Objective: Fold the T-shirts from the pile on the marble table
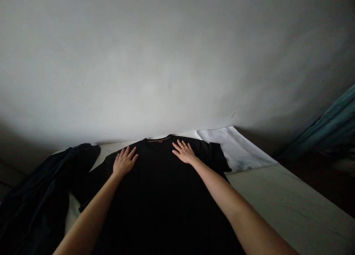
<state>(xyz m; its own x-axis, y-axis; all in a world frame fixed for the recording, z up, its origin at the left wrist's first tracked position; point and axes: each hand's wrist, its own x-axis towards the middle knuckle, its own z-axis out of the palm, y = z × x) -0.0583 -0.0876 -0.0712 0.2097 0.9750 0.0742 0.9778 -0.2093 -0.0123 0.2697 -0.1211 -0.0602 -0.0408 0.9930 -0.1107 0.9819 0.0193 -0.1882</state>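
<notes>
A black T-shirt point(161, 188) lies spread out on a pale tabletop point(277, 199), its collar toward the wall and its lower part running out of view at the bottom. My left hand point(124, 161) rests flat on the shirt near the left shoulder, fingers spread. On the opposite shoulder lies my right hand point(183, 151), palm down with its fingers apart. Neither hand grips the cloth. The short sleeves reach out to both sides.
A dark crumpled garment point(41, 188) lies at the left, close to the shirt's sleeve. Folded white cloth point(244, 151) sits at the back right, partly under the other sleeve. A grey-white wall point(166, 63) rises behind the table. Teal fabric point(332, 118) hangs at the far right.
</notes>
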